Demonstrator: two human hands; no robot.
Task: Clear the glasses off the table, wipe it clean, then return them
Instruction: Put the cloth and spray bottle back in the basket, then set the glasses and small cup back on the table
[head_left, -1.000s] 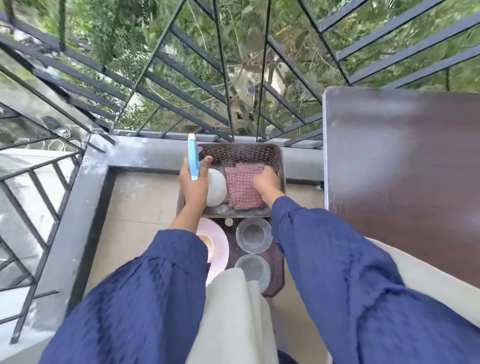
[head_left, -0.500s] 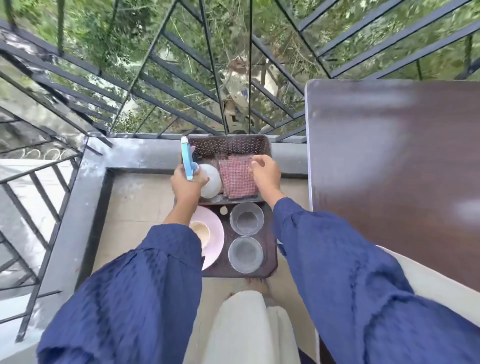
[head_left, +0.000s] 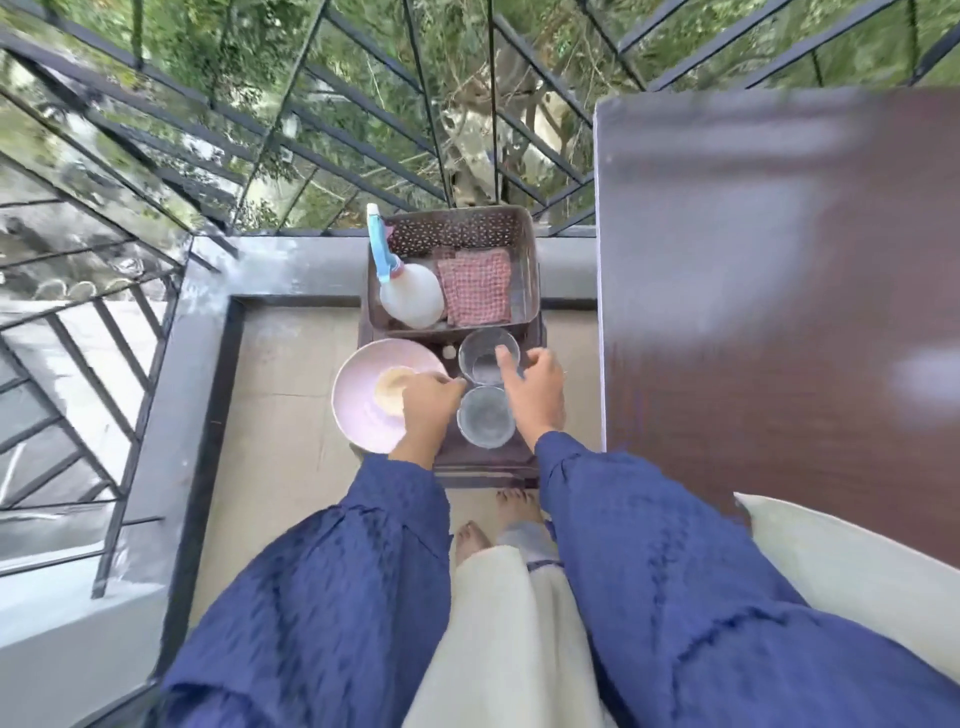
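Two glasses sit on a low dark stand (head_left: 483, 462) on the floor, just left of the table (head_left: 779, 312): the far glass (head_left: 480, 358) next to the basket (head_left: 531, 260), the near glass (head_left: 485, 423) in front of it. Neither is back on the tabletop yet.

Half a second ago the left hand (head_left: 428, 410) was gripping the spray bottle (head_left: 410, 296) and the right hand (head_left: 535, 389) lay on the checked cloth (head_left: 475, 286). Both tools now lie let go in the basket, and both hands have come down to the glasses. I judge that the wiping is over and the return step is starting.

The right hand is spread and empty, its forefinger over the far glass's rim. The left hand hangs over the pink plate (head_left: 358, 395), fingers loosely bent toward the near glass, apparently holding nothing, though blur softens it. The camera's view has also dropped, so the stand sits lower in frame.
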